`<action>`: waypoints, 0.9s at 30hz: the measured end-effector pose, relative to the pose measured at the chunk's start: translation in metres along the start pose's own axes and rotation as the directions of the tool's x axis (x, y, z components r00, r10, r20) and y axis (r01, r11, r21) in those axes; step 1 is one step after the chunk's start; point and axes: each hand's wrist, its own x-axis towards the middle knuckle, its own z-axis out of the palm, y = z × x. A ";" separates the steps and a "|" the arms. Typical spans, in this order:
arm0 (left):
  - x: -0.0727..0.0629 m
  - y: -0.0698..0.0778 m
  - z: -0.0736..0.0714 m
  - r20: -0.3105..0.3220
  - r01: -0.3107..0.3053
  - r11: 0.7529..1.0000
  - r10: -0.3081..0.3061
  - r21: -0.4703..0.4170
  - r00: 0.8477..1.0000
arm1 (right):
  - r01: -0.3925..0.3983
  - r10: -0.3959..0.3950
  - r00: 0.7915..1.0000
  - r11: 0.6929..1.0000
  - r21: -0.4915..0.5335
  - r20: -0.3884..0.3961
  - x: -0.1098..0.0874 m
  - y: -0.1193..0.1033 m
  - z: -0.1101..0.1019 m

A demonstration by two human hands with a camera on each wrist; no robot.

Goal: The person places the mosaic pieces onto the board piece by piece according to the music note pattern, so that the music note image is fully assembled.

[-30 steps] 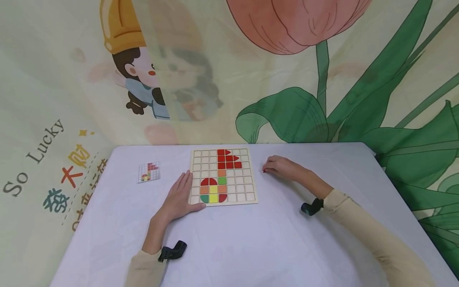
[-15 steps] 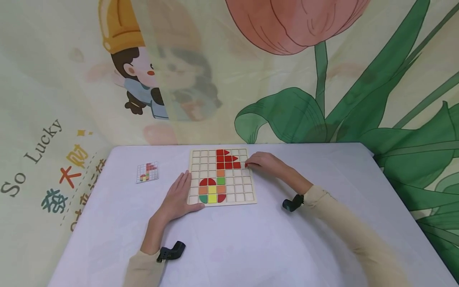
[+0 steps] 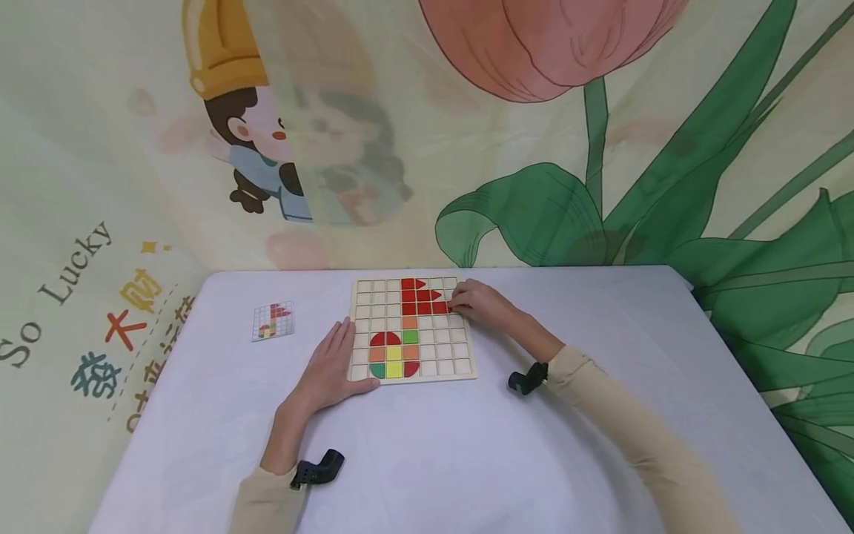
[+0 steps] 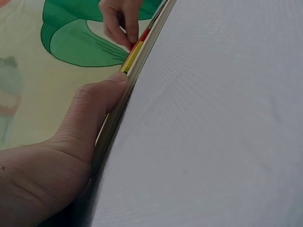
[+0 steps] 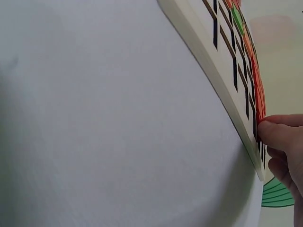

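A wooden grid board (image 3: 443,348) lies on the white-covered table, partly filled with red, orange, green and yellow pieces. My left hand (image 3: 325,374) rests against its left side with fingers extended, the thumb (image 4: 92,106) on its near edge. Over the board's right part, my right hand (image 3: 485,304) pinches a small red piece (image 3: 450,307) between thumb and fingertips, at the right end of the third red row (image 3: 423,308). In the right wrist view the fingertips (image 5: 267,130) touch the grid there and hide most of that piece, so its shape cannot be told.
A small pattern card (image 3: 273,321) with a coloured grid lies left of the board on the white tablecloth (image 3: 427,460). Behind the table's far edge hangs a printed backdrop (image 3: 520,208) with a tulip and a cartoon figure.
The right hand has moved left from the tablecloth onto the board's right part, carrying the small red piece to the end of the third red row. The left hand stays in place.
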 end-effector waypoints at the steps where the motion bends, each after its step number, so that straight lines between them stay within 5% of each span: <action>1: 0.000 0.000 0.000 0.001 0.001 1.000 -0.001 -0.003 1.000 | -0.037 0.037 0.999 0.999 0.023 0.003 0.000 -0.001 0.002; 7: -0.001 0.000 -0.001 0.001 -0.001 1.000 0.001 -0.007 1.000 | -0.287 0.296 0.954 0.946 0.152 -0.041 -0.007 -0.018 0.011; 12: 0.000 0.001 -0.001 -0.003 -0.003 1.000 0.003 -0.002 1.000 | -0.394 0.413 0.909 0.894 0.212 -0.054 -0.013 -0.034 0.013; 18: 0.001 0.001 -0.002 0.005 -0.003 1.000 0.003 -0.002 1.000 | -0.443 0.452 0.892 0.878 0.183 -0.006 -0.014 -0.043 0.012; 27: 0.000 -0.001 -0.001 0.004 -0.007 1.000 0.007 -0.019 1.000 | -0.401 0.403 0.915 0.915 -0.041 0.033 -0.022 -0.058 0.010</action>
